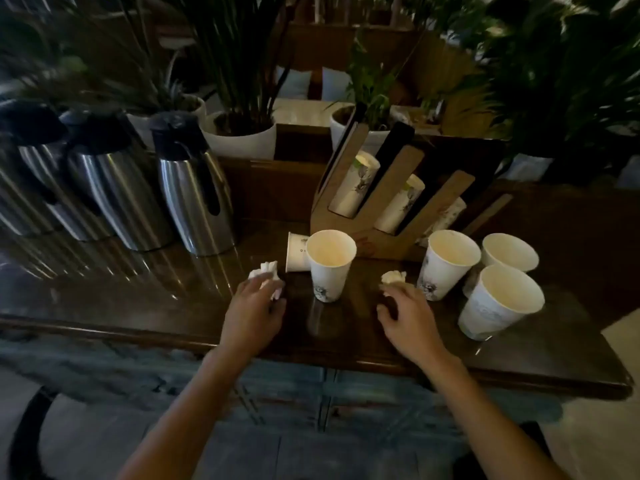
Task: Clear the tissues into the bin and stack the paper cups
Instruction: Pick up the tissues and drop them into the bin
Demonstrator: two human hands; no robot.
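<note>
Dark glossy wooden counter (138, 306), dim room. Your left hand (254, 306) reaches forward, fingers loosely curled over crumpled tissue (265, 271); firm grasp unclear. Your right hand (407, 311) spread, fingertips touching second tissue (393, 277), not closed. Upright cup (329, 265) between hands, tipped cup (297, 252) behind it. Three cups (498, 299) right. Farther: cup holder (384, 199), steel flasks (194, 188), potted plants (239, 81).
</note>
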